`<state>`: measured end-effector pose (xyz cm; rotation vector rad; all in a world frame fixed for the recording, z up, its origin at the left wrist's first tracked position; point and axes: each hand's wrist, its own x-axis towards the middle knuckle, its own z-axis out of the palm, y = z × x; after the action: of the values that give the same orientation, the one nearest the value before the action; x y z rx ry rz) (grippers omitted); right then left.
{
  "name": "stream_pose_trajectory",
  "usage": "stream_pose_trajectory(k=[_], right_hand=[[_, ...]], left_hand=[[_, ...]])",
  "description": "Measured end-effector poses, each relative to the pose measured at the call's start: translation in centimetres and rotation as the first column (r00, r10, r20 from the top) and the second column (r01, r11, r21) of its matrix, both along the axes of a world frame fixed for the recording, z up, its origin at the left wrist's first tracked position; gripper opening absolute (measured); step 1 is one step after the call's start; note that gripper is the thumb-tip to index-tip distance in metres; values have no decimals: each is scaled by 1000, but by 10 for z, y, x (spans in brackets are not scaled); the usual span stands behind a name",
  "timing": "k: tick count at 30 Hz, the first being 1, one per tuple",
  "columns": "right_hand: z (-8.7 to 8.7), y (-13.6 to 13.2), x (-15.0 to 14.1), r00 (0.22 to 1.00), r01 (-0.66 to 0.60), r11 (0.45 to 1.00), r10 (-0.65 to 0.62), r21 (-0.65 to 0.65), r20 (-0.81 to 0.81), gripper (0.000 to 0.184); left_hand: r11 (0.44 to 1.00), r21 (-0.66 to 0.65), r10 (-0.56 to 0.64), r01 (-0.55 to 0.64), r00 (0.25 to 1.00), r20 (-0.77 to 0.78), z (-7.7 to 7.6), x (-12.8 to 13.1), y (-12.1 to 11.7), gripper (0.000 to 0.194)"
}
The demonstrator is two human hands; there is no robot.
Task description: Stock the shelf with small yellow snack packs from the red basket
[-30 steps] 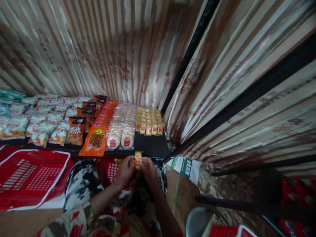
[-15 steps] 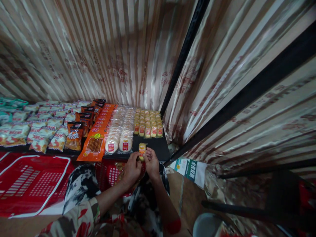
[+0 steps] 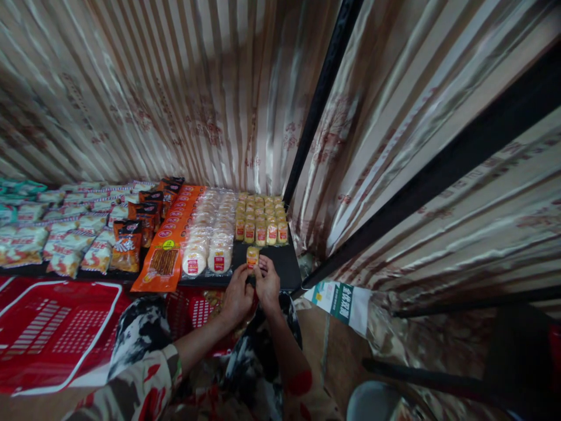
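A small yellow packaged snack [image 3: 252,255] with a red label is held upright between my fingertips at the shelf's front edge. My left hand [image 3: 238,297] grips its lower left side, fingers closed. From the right, my right hand [image 3: 267,283] pinches it with thumb and fingers. Just beyond it, rows of matching yellow snacks [image 3: 261,231] stand on the black shelf [image 3: 287,263]. Left of them lie rows of round white crackers [image 3: 220,257] in clear wrap, their red labels facing me.
Flat orange snack packs [image 3: 164,260], orange-black bags [image 3: 126,248] and white bags [image 3: 70,248] fill the shelf leftward. A red basket [image 3: 56,327] with a white handle sits below. Black poles [image 3: 322,96] slant before the striped curtain [image 3: 210,88]. A bucket-like container [image 3: 372,403] stands low right.
Both hands have moved the yellow snack slightly forward over the shelf, nearer the rows. Its red label shows more clearly. The view has shifted a little.
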<state>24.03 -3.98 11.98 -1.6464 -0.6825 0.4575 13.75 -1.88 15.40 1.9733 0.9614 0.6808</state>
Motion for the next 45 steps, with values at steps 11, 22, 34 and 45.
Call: stream_pose_trajectory(k=[11, 22, 34, 45], right_hand=[[-2, 18, 7, 999, -25, 1000, 25, -8, 25, 32], [-2, 28, 6, 994, 76, 997, -78, 29, 83, 31], [2, 26, 2, 977, 103, 995, -98, -17, 188, 29], [4, 25, 1, 975, 95, 995, -85, -38, 203, 30]], left_hand=[[998, -22, 54, -53, 998, 43, -3, 7, 13, 39], [966, -219, 179, -139, 968, 174, 11, 46, 54, 57], [967, -173, 207, -189, 974, 90, -11, 67, 84, 54], [980, -92, 183, -176, 981, 67, -9, 68, 86, 48]])
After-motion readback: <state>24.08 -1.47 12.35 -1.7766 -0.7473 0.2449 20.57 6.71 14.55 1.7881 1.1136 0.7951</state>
